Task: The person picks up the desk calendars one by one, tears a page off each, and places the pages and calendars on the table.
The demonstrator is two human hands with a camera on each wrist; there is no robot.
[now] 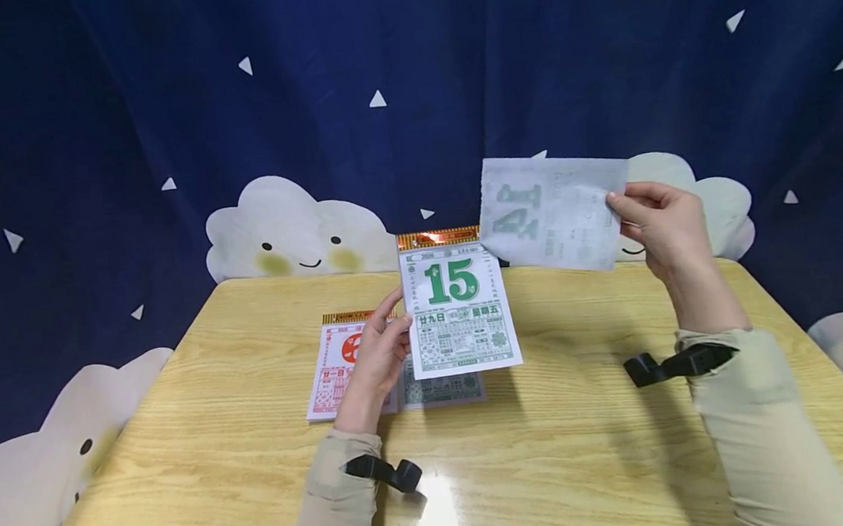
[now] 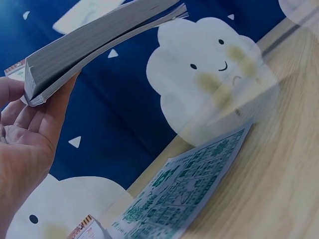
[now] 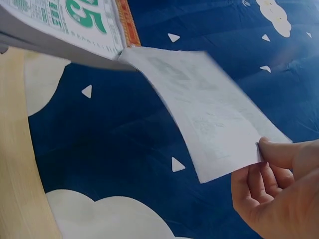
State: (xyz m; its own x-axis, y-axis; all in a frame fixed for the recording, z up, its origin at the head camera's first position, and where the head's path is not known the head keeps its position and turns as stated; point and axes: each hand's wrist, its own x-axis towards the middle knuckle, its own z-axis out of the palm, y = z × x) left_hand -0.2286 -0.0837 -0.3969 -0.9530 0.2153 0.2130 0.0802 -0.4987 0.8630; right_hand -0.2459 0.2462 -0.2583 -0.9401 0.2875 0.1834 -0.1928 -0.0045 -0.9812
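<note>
My left hand [image 1: 380, 354] grips the left edge of a thick tear-off calendar [image 1: 464, 318], raised above the table with a green 15 on its top page. The left wrist view shows the pad's page edges between thumb and fingers. Out to the right, my right hand [image 1: 666, 221] pinches the end of a thin calendar page [image 1: 554, 211], whose 14 shows faintly through, turned sideways. In the right wrist view the page [image 3: 199, 109] stretches from the thumb and fingers to the pad's top corner, close to the orange header strip [image 3: 128, 22].
A second calendar [image 1: 330, 384] with red print lies on the wooden table [image 1: 558, 451], left of the raised pad. Beside it, partly under the pad, lies a loose green-printed sheet [image 2: 184, 184]. A dark blue curtain [image 1: 434, 61] with white clouds hangs behind the table.
</note>
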